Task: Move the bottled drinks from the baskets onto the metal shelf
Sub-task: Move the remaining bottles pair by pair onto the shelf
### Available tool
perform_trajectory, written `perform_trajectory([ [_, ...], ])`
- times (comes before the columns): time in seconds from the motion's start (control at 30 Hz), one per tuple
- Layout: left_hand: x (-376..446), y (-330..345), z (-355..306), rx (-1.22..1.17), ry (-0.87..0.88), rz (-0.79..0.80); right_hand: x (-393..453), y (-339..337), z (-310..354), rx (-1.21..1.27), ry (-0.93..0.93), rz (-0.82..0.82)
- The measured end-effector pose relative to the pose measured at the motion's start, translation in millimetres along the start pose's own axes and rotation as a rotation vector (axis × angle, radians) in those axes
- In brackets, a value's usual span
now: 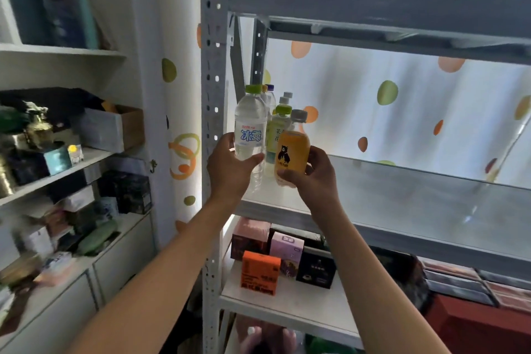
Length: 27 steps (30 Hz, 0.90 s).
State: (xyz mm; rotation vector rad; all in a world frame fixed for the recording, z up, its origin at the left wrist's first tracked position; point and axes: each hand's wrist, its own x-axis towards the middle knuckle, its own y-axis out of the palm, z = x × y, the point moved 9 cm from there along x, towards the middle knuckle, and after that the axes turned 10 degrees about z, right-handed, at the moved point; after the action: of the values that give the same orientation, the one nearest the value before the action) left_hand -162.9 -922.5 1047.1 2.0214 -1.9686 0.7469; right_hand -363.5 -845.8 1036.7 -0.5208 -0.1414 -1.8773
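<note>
My left hand (230, 165) grips a clear water bottle (250, 129) low on its body, thumb across the front, and my right hand (311, 172) is wrapped round the bottom of a small orange juice bottle (292, 149) with a bear on its label. Both stand upright, green cap and grey cap pointing up, at the left front of the metal shelf (416, 210). Just behind them more bottles (277, 121) stand upright on that shelf.

both arms raised, left hand (230, 169) gripping, right hand (313, 175) gripping
</note>
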Motion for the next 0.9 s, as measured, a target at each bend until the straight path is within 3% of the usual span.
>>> perform_trajectory([
  [0.4, 34.5, 48.6, 50.8, -0.051, 0.013, 0.085, 38.9, 4.2, -51.2, -0.100, 0.040, -0.061],
  [0.67, 57.0, 70.1, 65.2, -0.032, 0.032, 0.178, 64.9, 9.0, -76.1, -0.176, 0.095, -0.018],
  [0.9, 43.0, 73.8, 69.7, 0.035, 0.116, 0.151, 66.2, 24.9, -101.9, -0.243, 0.101, 0.060],
])
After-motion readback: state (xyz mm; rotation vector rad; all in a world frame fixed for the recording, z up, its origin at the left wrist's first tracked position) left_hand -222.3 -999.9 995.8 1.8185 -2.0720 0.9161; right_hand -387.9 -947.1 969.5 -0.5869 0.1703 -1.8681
